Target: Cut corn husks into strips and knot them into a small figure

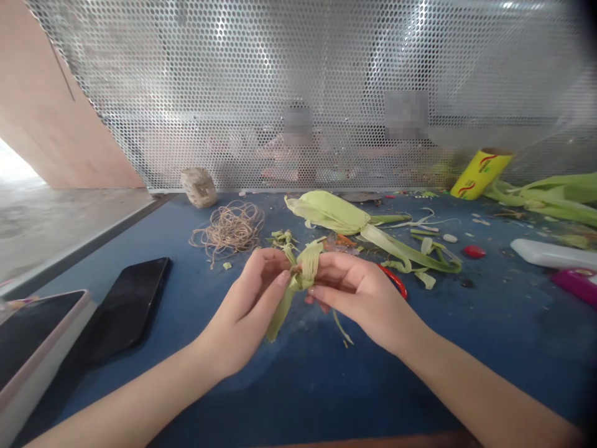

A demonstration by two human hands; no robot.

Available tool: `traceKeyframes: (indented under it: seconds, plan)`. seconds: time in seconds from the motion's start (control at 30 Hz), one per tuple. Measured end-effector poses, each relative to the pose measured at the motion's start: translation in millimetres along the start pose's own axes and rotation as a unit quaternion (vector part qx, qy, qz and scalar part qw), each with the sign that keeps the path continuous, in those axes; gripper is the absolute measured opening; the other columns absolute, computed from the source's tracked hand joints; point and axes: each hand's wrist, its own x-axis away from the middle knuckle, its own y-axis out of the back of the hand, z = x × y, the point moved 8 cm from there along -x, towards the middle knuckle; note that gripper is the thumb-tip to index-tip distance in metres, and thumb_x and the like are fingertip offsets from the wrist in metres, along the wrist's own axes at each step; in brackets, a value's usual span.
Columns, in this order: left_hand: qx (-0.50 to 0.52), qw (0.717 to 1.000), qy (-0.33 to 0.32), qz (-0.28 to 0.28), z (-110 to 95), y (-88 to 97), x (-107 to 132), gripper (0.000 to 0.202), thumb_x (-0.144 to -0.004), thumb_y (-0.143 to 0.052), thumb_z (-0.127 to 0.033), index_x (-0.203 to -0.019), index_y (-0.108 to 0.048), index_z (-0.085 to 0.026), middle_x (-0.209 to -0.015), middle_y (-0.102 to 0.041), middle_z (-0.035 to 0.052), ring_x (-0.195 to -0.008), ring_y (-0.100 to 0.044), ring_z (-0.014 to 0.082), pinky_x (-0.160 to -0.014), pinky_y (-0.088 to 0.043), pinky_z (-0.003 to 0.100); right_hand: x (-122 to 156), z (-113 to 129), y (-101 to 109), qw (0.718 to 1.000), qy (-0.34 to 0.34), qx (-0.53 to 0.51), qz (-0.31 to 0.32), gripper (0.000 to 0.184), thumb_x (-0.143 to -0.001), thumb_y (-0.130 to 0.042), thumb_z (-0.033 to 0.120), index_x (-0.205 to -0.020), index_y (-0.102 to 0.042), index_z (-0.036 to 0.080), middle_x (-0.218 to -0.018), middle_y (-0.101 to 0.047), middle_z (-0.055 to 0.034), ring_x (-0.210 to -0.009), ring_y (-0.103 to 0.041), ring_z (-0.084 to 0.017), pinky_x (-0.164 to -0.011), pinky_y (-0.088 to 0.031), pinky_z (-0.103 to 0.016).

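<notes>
**Both hands pinch a small green husk bundle above the blue table**

Nearest the camera, two bare forearms reach in from the bottom edge over the blue table [326, 386]. At the lower left lies a tablet [32, 336] in a pale case, with a black phone [125, 305] flat just beside it.

The left hand [252, 305] and the right hand [359, 292] meet at mid-frame, raised slightly off the tabletop. Between them sits the husk bundle [305, 267], a few pale green strips folded over and bound at a knot. The left thumb and forefinger are closed on its left side at the knot. The right fingers curl around its right side, with the fingertips pressed against it from below. The looped top of the bundle stands up above both sets of fingers, while one loose strip hangs down under the left palm.

A red scissor handle [396, 280] peeks out just behind the right hand. Farther back lie a loose coil of twine [231, 227], a large corn husk [331, 211] with long trailing leaves, and scattered green scraps. To the right are a white object [550, 254] and a magenta object [576, 283]. At the far edge stand a twine spool [199, 186] and a tilted yellow tube [480, 174], against a perforated metal screen [298, 93].
</notes>
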Motion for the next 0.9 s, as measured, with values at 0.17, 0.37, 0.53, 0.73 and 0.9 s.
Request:
traceKeyframes:
  seconds: [0.17,0.37,0.53,0.73,0.9]
  plan:
    - [0.036,0.999,0.008,0.027,0.4,-2.4,-1.9,0.016,-0.091,-0.035,-0.027,-0.104,-0.044,-0.023,-0.097,-0.060,0.0015,-0.093,-0.055,0.0137,-0.078,-0.046,0.023,0.2,5.3,1.3,0.999,0.021,0.012,0.025,0.019,-0.079,-0.051,0.010,-0.092,-0.060,0.021,-0.071,-0.064,0.0023,-0.059,-0.057,-0.010,-0.050,-0.040,-0.022]
    - [-0.037,0.996,-0.077,0.008,-0.1,0.0,-3.8,0.031,-0.082,-0.051,-0.023,-0.110,-0.039,-0.023,-0.112,-0.048,0.0070,-0.107,-0.052,0.0195,-0.088,-0.047,0.035,-0.6,13.9,16.6,0.997,0.072,0.018,-0.009,0.022,-0.083,-0.046,0.008,-0.097,-0.059,0.020,-0.077,-0.064,0.0003,-0.061,-0.055,-0.009,-0.053,-0.041,-0.022]
    - [-0.131,0.982,-0.107,-0.080,-1.9,9.7,2.0,0.043,-0.073,-0.062,-0.029,-0.109,-0.041,-0.020,-0.111,-0.041,0.0112,-0.090,-0.059,0.0208,-0.062,-0.054,0.030,-1.9,11.0,14.0,0.998,0.051,0.020,0.002,0.021,-0.083,-0.045,0.008,-0.098,-0.057,0.018,-0.074,-0.063,-0.0004,-0.058,-0.054,-0.009,-0.052,-0.042,-0.023]
    - [-0.063,0.998,0.005,-0.030,6.3,14.1,-4.0,0.063,-0.072,-0.066,-0.026,-0.123,-0.030,-0.029,-0.062,-0.064,-0.0056,-0.065,-0.066,0.0183,-0.050,-0.048,0.024,2.7,15.5,21.7,0.973,0.064,0.220,-0.017,0.020,-0.084,-0.044,0.011,-0.097,-0.055,0.021,-0.064,-0.058,0.0028,-0.057,-0.053,-0.010,-0.055,-0.042,-0.024]
    - [-0.096,0.995,0.030,-0.028,9.7,23.9,-9.4,0.068,-0.069,-0.069,-0.030,-0.127,-0.032,-0.032,-0.063,-0.068,-0.0058,-0.061,-0.066,0.0176,-0.053,-0.048,0.025,4.4,20.5,41.8,0.937,0.059,0.336,-0.073,0.019,-0.084,-0.046,0.016,-0.095,-0.059,0.024,-0.062,-0.060,0.0031,-0.060,-0.057,-0.012,-0.061,-0.046,-0.027]
